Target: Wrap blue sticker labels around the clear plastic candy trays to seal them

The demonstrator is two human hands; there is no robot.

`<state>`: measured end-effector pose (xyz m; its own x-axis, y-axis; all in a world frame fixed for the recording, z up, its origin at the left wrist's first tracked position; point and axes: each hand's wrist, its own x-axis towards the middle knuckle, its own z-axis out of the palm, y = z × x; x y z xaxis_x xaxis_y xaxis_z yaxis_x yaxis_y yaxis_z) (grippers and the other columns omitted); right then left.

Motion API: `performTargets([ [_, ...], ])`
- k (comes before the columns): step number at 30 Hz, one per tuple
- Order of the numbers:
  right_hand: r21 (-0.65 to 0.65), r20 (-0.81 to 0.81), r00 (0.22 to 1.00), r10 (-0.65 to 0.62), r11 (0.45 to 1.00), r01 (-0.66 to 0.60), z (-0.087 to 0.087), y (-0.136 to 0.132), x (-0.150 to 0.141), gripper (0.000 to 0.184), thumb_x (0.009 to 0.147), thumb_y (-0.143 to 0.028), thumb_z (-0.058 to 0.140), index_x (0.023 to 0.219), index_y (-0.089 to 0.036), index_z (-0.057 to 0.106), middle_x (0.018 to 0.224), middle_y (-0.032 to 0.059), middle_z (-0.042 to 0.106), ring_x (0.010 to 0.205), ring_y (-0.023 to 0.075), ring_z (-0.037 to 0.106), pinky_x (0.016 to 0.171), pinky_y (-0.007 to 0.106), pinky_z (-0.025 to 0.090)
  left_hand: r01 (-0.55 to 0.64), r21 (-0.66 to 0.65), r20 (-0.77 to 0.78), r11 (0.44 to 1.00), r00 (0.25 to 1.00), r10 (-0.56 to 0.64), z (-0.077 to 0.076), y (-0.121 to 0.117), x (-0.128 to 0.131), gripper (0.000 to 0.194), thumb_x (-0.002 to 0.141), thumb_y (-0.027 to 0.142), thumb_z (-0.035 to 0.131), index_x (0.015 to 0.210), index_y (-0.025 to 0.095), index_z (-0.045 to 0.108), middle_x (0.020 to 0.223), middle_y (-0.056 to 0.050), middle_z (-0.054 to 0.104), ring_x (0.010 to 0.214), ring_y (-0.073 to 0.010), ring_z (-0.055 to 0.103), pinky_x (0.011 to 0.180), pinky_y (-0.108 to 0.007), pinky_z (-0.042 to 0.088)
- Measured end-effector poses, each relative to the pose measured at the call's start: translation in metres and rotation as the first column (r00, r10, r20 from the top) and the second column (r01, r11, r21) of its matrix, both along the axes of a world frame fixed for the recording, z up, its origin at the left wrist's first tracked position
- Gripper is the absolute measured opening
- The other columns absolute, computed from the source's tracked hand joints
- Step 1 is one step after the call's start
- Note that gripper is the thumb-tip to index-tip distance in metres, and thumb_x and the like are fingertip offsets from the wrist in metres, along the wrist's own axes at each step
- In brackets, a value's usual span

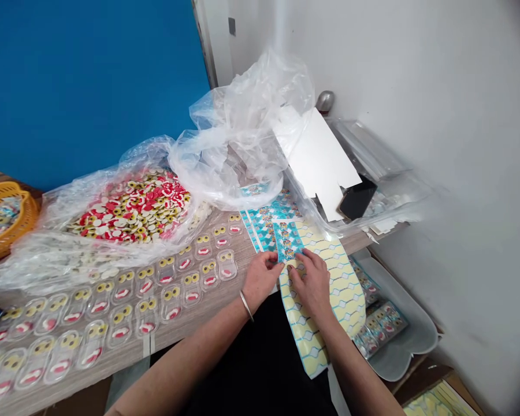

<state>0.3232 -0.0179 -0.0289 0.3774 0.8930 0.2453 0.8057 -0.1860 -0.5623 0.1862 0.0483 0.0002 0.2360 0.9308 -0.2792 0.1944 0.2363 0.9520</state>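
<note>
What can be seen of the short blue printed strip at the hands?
The short blue printed strip looks like thin paper or film, with multicoloured figures and pale patches. It appears flat, pointing away from the wearer, against the pale-yellow, blue-lined sheet; whether they are joined is unclear. The bare left hand and bare right hand have fingers at its near corners.

Blister cases (147, 316) left of sticker sheets (287, 236)

Black clothing (242, 364) is worn with a silver left-wrist bangle (247, 305).
</note>
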Motion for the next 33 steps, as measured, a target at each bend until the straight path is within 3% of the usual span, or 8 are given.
performTargets([
  [4, 0.031, -0.089, 0.996, 0.026, 0.999, -0.023, 0.012, 0.003, -0.004, 0.033, 0.087, -0.032, 0.057, 0.118, -0.019, 0.063, 0.126, 0.0139, 0.059, 0.119, 0.0313, 0.051, 0.099, 0.051, 0.043, 0.013, -0.151, 0.238, 0.988, 0.971, 0.023, 0.001, -0.014, -0.001, 0.026, 0.068, 0.013, 0.069, 0.094, 0.018, 0.066, 0.081, -0.003, 0.07, 0.072, -0.0158, 0.065, 0.07, -0.028, 0.051],
  [8, 0.141, -0.134, 0.943, 0.304, 0.948, -0.285, 0.029, 0.012, -0.009, 0.024, 0.092, -0.025, 0.052, 0.113, -0.023, 0.063, 0.121, 0.0102, 0.062, 0.118, 0.0268, 0.053, 0.102, 0.046, 0.043, -0.073, -0.318, 0.31, 0.945, 0.934, 0.177, 0.001, -0.017, -0.008, 0.024, 0.064, 0.019, 0.075, 0.084, 0.017, 0.063, 0.075, -0.001, 0.067, 0.066, -0.0138, 0.063, 0.064, -0.027, 0.052],
  [11, 0.115, -0.098, 0.892, 0.441, 0.895, -0.43, 0.034, 0.023, -0.009, 0.019, 0.093, -0.021, 0.051, 0.106, -0.023, 0.064, 0.113, 0.0089, 0.065, 0.11, 0.0252, 0.057, 0.096, 0.044, 0.045, -0.067, -0.312, 0.311, 0.948, 0.935, 0.168, 0.003, -0.015, -0.011, 0.021, 0.064, 0.025, 0.077, 0.078, 0.015, 0.065, 0.074, -0.001, 0.067, 0.067, -0.0129, 0.062, 0.066, -0.026, 0.051],
  [17, 0.078, -0.04, 0.829, 0.558, 0.829, -0.554, 0.028, 0.035, -0.002, 0.017, 0.095, -0.024, 0.051, 0.102, -0.023, 0.067, 0.102, 0.0072, 0.069, 0.097, 0.0236, 0.06, 0.087, 0.04, 0.046, -0.084, -0.24, 0.263, 0.967, 0.953, 0.148, 0.003, -0.012, -0.013, 0.013, 0.064, 0.023, 0.076, 0.074, 0.016, 0.071, 0.072, -0.001, 0.069, 0.065, -0.0133, 0.06, 0.064, -0.025, 0.048],
  [22, 0.08, -0.03, 0.863, 0.505, 0.862, -0.501, 0.029, 0.034, -0.01, 0.023, 0.097, -0.024, 0.045, 0.091, -0.022, 0.067, 0.093, 0.0078, 0.069, 0.092, 0.0234, 0.059, 0.086, 0.04, 0.043, -0.102, -0.222, 0.265, 0.97, 0.951, 0.16, 0.004, -0.013, -0.011, 0.011, 0.066, 0.023, 0.073, 0.074, 0.017, 0.071, 0.072, -0.002, 0.068, 0.065, -0.0128, 0.058, 0.064, -0.024, 0.047],
  [25, 0.105, -0.205, 0.891, 0.405, 0.914, -0.391, 0.031, 0.037, -0.015, 0.02, 0.094, -0.023, 0.046, 0.081, -0.022, 0.062, 0.081, 0.0045, 0.064, 0.082, 0.0211, 0.058, 0.077, 0.034, 0.044, -0.108, -0.238, 0.29, 0.965, 0.941, 0.176, 0.004, -0.015, -0.009, 0.014, 0.064, 0.024, 0.074, 0.075, 0.016, 0.069, 0.072, -0.001, 0.066, 0.065, -0.0122, 0.057, 0.063, -0.024, 0.046],
  [29, 0.088, -0.444, 0.848, 0.288, 0.956, -0.279, 0.028, 0.042, -0.014, 0.022, 0.092, -0.029, 0.047, 0.074, -0.022, 0.056, 0.069, 0.0002, 0.057, 0.068, 0.0176, 0.054, 0.064, 0.029, 0.043, -0.103, -0.277, 0.328, 0.955, 0.924, 0.195, 0.001, -0.015, -0.01, 0.019, 0.062, 0.024, 0.076, 0.076, 0.016, 0.067, 0.07, 0.0, 0.063, 0.064, -0.0113, 0.056, 0.063, -0.024, 0.046],
  [33, 0.05, -0.532, 0.801, 0.274, 0.955, -0.293, 0.028, 0.045, -0.008, 0.021, 0.091, -0.031, 0.049, 0.074, -0.022, 0.056, 0.067, -0.0009, 0.057, 0.065, 0.0168, 0.053, 0.062, 0.028, 0.043, -0.102, -0.29, 0.329, 0.951, 0.923, 0.199, -0.002, -0.014, -0.012, 0.019, 0.063, 0.024, 0.075, 0.077, 0.016, 0.066, 0.07, 0.0, 0.063, 0.062, -0.0114, 0.056, 0.063, -0.025, 0.047],
])
